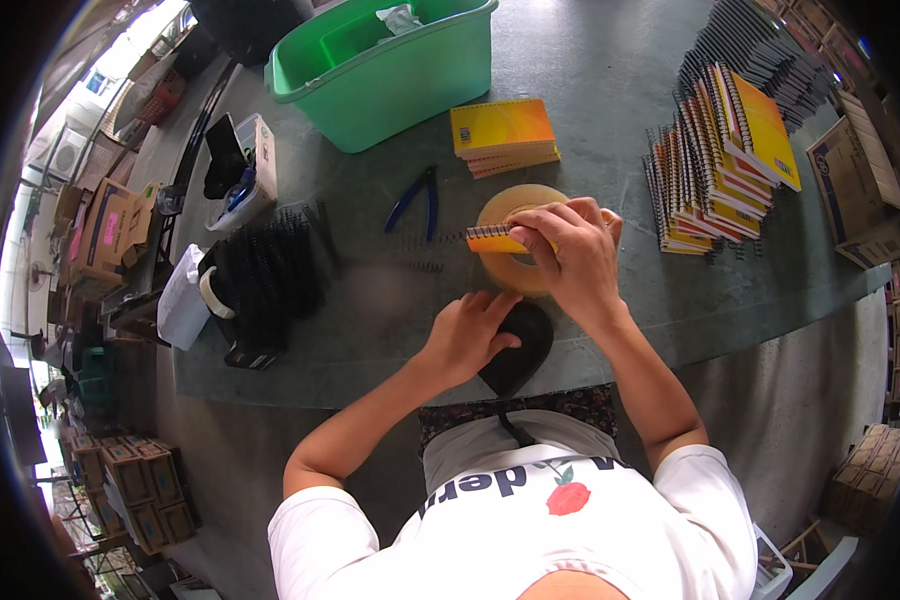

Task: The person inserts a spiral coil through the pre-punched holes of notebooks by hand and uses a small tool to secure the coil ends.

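Note:
My right hand (575,245) is closed on a small orange notebook (490,243). A dark spiral coil (457,236) runs along the notebook's upper edge and sticks out to the left. Behind that hand lies a wide amber ring (495,210), partly covered by the notebook and fingers. My left hand (470,335) is open beside a black rounded object (527,348); its thumb lies over the object and its index finger reaches to the ring's near edge. Blue-handled pliers (415,203) lie left of the ring. A stack of yellow-orange notebooks without visible coils (503,128) sits beyond it.
Spiral-bound notebooks (715,165) are piled at the right, with loose dark coils (740,60) behind. A green bin (400,80) stands at the back. Bundled black coils (270,260) and a clear tool box (255,180) occupy the left. A cardboard box (855,185) is at the right edge.

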Demonstrator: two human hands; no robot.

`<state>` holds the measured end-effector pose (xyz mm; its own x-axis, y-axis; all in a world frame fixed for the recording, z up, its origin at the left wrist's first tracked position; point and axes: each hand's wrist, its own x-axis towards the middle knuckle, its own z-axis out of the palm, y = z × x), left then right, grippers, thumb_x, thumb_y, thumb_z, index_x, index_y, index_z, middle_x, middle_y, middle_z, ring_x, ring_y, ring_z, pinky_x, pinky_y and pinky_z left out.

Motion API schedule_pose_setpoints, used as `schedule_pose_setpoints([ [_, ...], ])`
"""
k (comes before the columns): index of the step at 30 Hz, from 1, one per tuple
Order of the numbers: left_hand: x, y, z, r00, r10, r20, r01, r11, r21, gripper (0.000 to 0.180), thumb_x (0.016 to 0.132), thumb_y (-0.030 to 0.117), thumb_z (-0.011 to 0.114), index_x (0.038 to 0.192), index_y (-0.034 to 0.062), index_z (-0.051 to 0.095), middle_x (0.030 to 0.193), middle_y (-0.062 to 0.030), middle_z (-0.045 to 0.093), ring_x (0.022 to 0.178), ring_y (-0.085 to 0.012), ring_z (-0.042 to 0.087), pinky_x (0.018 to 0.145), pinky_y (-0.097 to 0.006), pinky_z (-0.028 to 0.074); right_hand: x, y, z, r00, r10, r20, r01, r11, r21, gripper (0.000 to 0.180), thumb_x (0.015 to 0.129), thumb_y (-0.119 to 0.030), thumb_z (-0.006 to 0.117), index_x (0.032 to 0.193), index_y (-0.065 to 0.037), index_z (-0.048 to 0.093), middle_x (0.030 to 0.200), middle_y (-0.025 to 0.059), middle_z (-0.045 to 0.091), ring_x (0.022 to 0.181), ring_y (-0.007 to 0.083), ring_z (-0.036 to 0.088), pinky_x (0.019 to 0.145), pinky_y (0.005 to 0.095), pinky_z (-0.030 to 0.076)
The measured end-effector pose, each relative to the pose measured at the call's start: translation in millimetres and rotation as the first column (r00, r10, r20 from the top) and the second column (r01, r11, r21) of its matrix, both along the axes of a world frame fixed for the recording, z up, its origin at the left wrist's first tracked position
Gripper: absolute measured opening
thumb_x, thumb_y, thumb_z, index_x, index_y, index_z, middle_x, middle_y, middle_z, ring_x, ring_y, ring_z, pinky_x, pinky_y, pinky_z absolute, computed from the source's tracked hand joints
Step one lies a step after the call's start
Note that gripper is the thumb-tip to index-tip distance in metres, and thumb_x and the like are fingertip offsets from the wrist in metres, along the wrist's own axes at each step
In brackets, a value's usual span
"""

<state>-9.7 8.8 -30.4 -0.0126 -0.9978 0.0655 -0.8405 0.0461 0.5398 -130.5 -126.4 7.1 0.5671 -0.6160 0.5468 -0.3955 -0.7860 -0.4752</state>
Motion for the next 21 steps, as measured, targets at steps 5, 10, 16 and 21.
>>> schedule_pose_setpoints([
  [5, 5.1, 5.8, -5.4, 0.986, 0.012, -0.168, -0.005, 0.999, 0.041, 0.052, 0.074, 0.022, 0.077, 0.116, 0.0041, 0.050, 0.098, -0.0150, 0.057, 0.086, -0.0336, 0.059, 0.073, -0.041, 0.048, 2.5, 0.6, -0.5, 0.999, -0.024, 0.042, 0.023, 1.000, 0.014, 0.011, 0.085, -0.026, 0.064, 0.091, -0.018, 0.070, 0.088, -0.0064, 0.067, 0.091, 0.0170, 0.055, 0.085, 0.0380, 0.030],
  [10, 10.9, 6.0, 5.4, 0.923, 0.135, -0.359, -0.043, 0.966, 0.253, 0.052, 0.072, 0.015, 0.078, 0.115, 0.0049, 0.051, 0.099, -0.0158, 0.057, 0.085, -0.0330, 0.059, 0.074, -0.040, 0.048, 3.3, 1.8, -1.9, 0.999, -0.020, 0.037, 0.021, 1.000, -0.014, 0.012, 0.084, -0.022, 0.064, 0.094, -0.019, 0.069, 0.086, -0.0055, 0.067, 0.089, 0.0178, 0.056, 0.084, 0.0383, 0.031],
  [16, 15.3, 0.8, 26.4, 0.978, 0.009, -0.208, -0.005, 1.000, 0.019, 0.046, 0.074, 0.011, 0.075, 0.114, 0.0052, 0.053, 0.101, -0.0138, 0.058, 0.089, -0.0327, 0.060, 0.075, -0.039, 0.049, 6.4, -1.1, 1.1, 0.998, -0.045, 0.052, 0.045, 0.999, 0.003, 0.012, 0.084, -0.025, 0.065, 0.093, -0.017, 0.068, 0.085, -0.0040, 0.067, 0.090, 0.0187, 0.058, 0.085, 0.0371, 0.032],
  [21, 12.9, 2.6, 25.0, 0.980, 0.013, -0.200, -0.014, 1.000, -0.005, 0.045, 0.074, 0.008, 0.073, 0.114, 0.0058, 0.054, 0.101, -0.0130, 0.058, 0.091, -0.0327, 0.060, 0.077, -0.039, 0.049, 6.0, 3.5, 5.4, 0.994, -0.072, 0.078, 0.061, 0.990, 0.130, 0.012, 0.083, -0.023, 0.066, 0.093, -0.017, 0.069, 0.084, -0.0027, 0.067, 0.090, 0.0190, 0.058, 0.085, 0.0357, 0.032],
])
